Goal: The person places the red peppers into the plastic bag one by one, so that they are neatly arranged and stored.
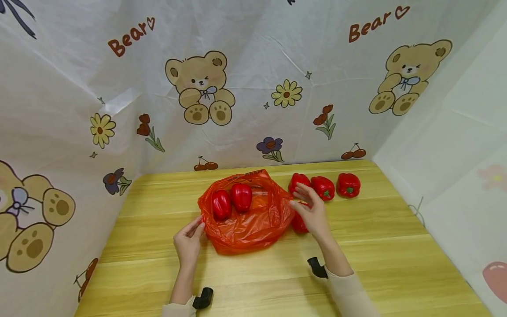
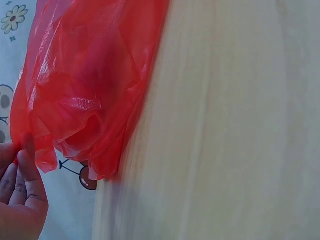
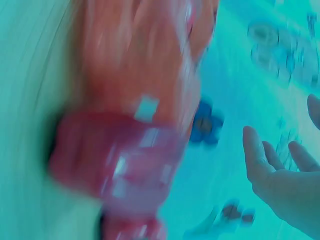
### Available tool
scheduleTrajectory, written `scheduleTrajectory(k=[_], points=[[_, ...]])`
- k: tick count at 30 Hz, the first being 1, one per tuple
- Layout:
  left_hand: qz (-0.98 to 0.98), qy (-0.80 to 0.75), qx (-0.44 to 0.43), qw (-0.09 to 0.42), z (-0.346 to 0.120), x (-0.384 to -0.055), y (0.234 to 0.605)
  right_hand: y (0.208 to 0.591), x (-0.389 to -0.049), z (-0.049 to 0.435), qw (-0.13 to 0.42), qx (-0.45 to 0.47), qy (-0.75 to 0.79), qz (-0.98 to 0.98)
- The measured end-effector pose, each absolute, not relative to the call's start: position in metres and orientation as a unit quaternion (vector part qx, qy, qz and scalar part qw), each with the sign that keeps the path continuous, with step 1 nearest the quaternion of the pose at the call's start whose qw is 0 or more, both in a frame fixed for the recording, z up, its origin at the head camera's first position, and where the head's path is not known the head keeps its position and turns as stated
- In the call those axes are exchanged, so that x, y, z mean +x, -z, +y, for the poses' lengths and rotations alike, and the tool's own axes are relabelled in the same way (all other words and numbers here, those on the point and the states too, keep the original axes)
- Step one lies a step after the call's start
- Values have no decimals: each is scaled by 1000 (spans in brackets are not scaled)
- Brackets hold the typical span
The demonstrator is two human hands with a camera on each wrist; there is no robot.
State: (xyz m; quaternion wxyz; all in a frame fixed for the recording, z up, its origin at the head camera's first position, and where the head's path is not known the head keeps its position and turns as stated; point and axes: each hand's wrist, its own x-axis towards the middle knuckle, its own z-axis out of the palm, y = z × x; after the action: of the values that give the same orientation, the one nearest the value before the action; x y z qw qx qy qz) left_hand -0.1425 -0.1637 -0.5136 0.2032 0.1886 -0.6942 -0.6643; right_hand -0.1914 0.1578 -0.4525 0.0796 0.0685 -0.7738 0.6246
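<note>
A red-orange plastic bag [image 1: 249, 237] lies on the table with its mouth spread toward me. Inside it, near the left, are two red bell peppers, one [image 1: 221, 206] beside the other [image 1: 241, 198]. My left hand [image 1: 187, 244] pinches the bag's left rim between thumb and fingers, as the left wrist view also shows. At the bag's right edge hovers my right hand [image 1: 317, 220], fingers apart and holding nothing. Partly hidden behind it, another red bell pepper [image 1: 299, 223] sits against the bag's right side.
Behind my right hand stand more red bell peppers: one [image 1: 298, 179] partly covered by the fingers, one [image 1: 323, 188] beside it, and one [image 1: 348, 185] farther right. The wooden table [image 1: 380, 259] meets a bear-printed cloth [image 1: 245, 132] at its back edge.
</note>
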Motion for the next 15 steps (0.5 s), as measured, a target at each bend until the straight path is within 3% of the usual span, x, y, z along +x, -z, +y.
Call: scheduleTrajectory(k=[4,15], points=[[-692,667,188,204,-164,-143,513,461,-193,190,78,21,-633,-770],[-699,661,189,198,-163,-143,514,492,-187,226,-62,-33,-618,-783]])
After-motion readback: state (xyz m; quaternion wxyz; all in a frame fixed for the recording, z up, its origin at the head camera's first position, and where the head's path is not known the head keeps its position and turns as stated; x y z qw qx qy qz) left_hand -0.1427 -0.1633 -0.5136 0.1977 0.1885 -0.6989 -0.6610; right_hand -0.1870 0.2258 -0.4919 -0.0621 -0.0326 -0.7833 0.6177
